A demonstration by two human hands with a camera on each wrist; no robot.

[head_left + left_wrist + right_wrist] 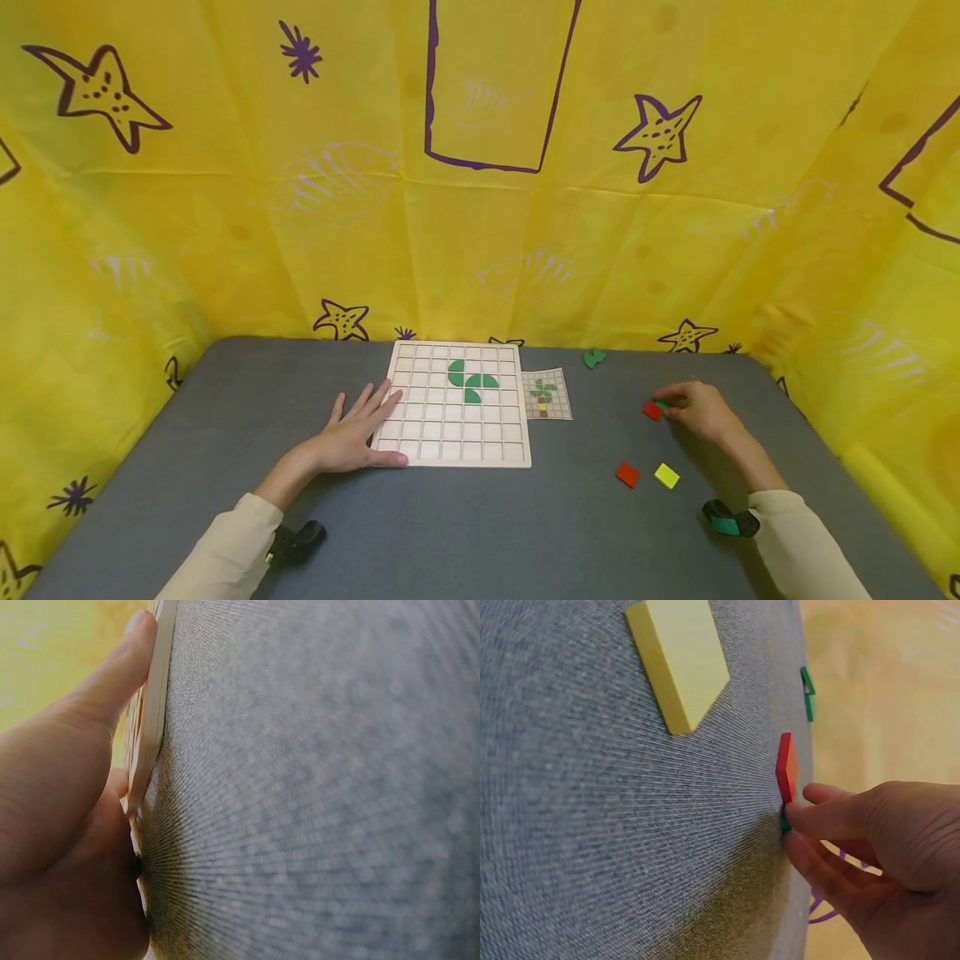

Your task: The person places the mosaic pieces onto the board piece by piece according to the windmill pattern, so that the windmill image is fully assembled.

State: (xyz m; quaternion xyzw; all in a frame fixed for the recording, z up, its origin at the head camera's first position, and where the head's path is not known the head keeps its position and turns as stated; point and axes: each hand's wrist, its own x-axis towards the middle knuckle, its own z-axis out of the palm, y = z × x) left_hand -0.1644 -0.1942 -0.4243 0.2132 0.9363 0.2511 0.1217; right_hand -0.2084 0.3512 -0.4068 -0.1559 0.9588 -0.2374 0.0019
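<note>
My left hand (351,435) lies spread along the left edge of a pale wooden grid board (452,429), thumb at its near corner. Several green quarter-circle tiles (472,393) sit in the board's squares. On the right, my right hand (699,410) pinches a small green tile (784,820), mostly hidden by the fingertips, low over the grey table. Right beside that tile is a red square tile (652,411). Nearer to me lie another red square tile (627,475) and a yellow square tile (667,476).
A small pattern card (557,407) with a green, yellow and red design adjoins the board's right side. More green tiles (594,358) lie near the table's back edge. Yellow printed cloth (480,217) hangs behind the grey table (480,533) and along its sides.
</note>
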